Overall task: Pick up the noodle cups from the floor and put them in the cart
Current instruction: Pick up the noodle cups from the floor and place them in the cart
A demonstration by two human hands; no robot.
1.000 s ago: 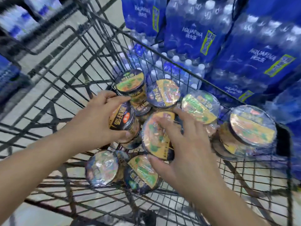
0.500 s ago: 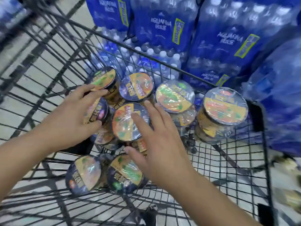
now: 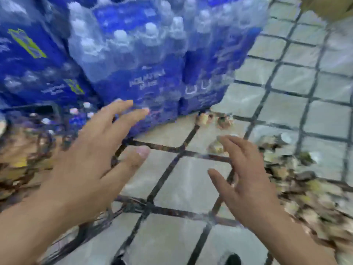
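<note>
The view is heavily blurred by motion. My left hand (image 3: 89, 161) is spread open over the floor beside the cart's right edge, holding nothing. My right hand (image 3: 246, 180) is also open with fingers apart, empty, above the tiled floor. Noodle cups on the floor (image 3: 298, 184) show only as a brown and yellow smear to the right of my right hand. More cups in the cart (image 3: 21, 165) appear as a blur at the far left, behind the cart's dark wire (image 3: 44, 142).
Stacked blue packs of water bottles (image 3: 145, 60) fill the upper left and stand on the floor just beyond my hands. The grey tiled floor (image 3: 286, 79) with dark grout runs to the right. A dark shoe tip (image 3: 232, 260) shows at the bottom.
Both hands have let go of the cups in the cart and come out open. The view has swung right, from the cart to the floor beside the water packs.
</note>
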